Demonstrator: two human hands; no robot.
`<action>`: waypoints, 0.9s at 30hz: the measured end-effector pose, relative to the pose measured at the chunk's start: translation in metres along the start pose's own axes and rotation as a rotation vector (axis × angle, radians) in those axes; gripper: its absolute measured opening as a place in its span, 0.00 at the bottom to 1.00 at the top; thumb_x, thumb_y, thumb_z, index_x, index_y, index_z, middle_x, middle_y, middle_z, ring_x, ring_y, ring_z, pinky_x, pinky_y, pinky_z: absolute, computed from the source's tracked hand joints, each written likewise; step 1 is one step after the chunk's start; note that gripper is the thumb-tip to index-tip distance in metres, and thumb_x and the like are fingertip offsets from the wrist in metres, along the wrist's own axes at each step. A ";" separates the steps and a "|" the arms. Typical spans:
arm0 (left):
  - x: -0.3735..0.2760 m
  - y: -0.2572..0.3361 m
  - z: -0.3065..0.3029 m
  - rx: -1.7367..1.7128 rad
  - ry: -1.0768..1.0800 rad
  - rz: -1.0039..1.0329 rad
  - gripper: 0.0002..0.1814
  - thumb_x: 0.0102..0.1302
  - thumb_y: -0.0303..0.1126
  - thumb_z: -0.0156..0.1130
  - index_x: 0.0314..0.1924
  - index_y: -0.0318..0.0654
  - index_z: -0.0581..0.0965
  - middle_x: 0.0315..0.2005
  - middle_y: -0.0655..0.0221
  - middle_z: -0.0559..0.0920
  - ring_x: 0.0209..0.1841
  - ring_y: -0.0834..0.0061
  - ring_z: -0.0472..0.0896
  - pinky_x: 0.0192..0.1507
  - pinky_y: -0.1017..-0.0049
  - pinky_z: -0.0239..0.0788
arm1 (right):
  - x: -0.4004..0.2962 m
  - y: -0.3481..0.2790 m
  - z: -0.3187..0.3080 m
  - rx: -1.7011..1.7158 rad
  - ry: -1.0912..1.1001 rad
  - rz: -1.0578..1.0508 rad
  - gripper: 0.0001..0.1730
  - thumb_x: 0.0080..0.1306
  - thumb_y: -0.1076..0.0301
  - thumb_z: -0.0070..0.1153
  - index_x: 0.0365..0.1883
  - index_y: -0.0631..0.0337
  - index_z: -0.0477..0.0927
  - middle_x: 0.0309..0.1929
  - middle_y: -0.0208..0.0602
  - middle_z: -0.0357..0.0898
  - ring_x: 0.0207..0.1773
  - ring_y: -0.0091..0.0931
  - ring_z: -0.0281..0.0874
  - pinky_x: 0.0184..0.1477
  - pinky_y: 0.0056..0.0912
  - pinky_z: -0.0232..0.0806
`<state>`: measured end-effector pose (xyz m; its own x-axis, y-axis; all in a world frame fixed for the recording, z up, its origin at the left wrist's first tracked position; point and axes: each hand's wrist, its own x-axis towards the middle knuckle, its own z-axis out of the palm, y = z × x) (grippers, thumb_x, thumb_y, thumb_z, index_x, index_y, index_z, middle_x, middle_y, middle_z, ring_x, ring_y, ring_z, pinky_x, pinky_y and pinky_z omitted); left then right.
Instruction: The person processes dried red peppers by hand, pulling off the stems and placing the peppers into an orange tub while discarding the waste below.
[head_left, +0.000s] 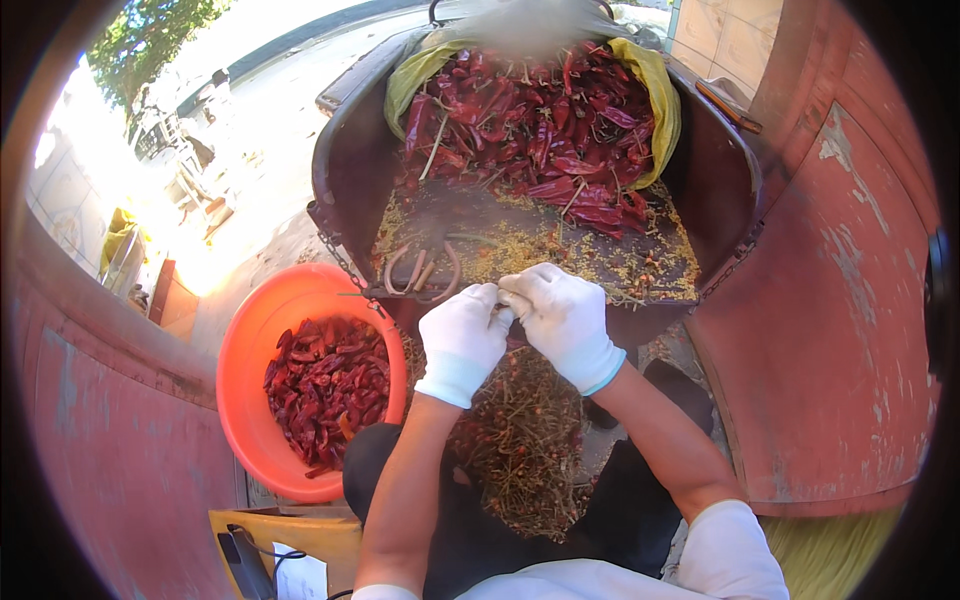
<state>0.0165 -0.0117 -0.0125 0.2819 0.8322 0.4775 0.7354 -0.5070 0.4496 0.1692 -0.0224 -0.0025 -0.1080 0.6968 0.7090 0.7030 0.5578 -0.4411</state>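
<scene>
My left hand (465, 341) and my right hand (559, 319), both in white knit gloves, meet at the fingertips in front of a dark metal cart bed (517, 206). Their fingers are pinched together; whatever may be between them is too small and hidden to make out. Just beyond my left hand, a pair of scissors (421, 271) with rusty loop handles lies on the bed's front edge. Dried red chili peppers (536, 120) spill from a yellow woven sack (660, 112) further back on the bed. Pale seeds (487, 262) are scattered over the bare metal.
An orange plastic basin (244, 420) with red chili pieces (330, 390) stands at left. Between my legs lies a heap of stems and scraps (532, 450). Chains (731, 266) hang at the cart's corners. Red doors (832, 337) flank both sides; a wooden box (322, 536) sits lower left.
</scene>
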 end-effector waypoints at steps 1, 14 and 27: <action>0.000 -0.003 0.001 -0.114 -0.033 -0.051 0.10 0.60 0.31 0.69 0.41 0.36 0.81 0.29 0.61 0.83 0.31 0.66 0.82 0.36 0.68 0.73 | 0.000 -0.001 -0.001 -0.077 0.005 -0.066 0.09 0.60 0.67 0.68 0.38 0.58 0.89 0.37 0.39 0.86 0.33 0.33 0.85 0.34 0.32 0.75; -0.002 -0.007 -0.015 -1.495 0.051 -0.454 0.12 0.70 0.36 0.66 0.42 0.34 0.80 0.24 0.73 0.81 0.18 0.86 0.75 0.16 0.83 0.59 | 0.029 0.045 -0.027 1.209 0.192 0.876 0.10 0.73 0.69 0.59 0.48 0.66 0.83 0.41 0.34 0.84 0.35 0.18 0.79 0.36 0.20 0.73; -0.049 -0.131 -0.120 0.674 0.144 -0.688 0.24 0.57 0.43 0.72 0.55 0.49 0.84 0.53 0.64 0.83 0.54 0.63 0.81 0.58 0.62 0.73 | 0.028 0.159 -0.026 -0.673 -0.023 0.273 0.22 0.60 0.61 0.66 0.55 0.48 0.83 0.54 0.32 0.84 0.59 0.39 0.78 0.59 0.45 0.71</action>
<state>-0.1672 -0.0130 -0.0043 -0.3862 0.8402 0.3806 0.9224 0.3517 0.1597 0.2960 0.0739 -0.0381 0.1232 0.7853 0.6067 0.9865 -0.0303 -0.1611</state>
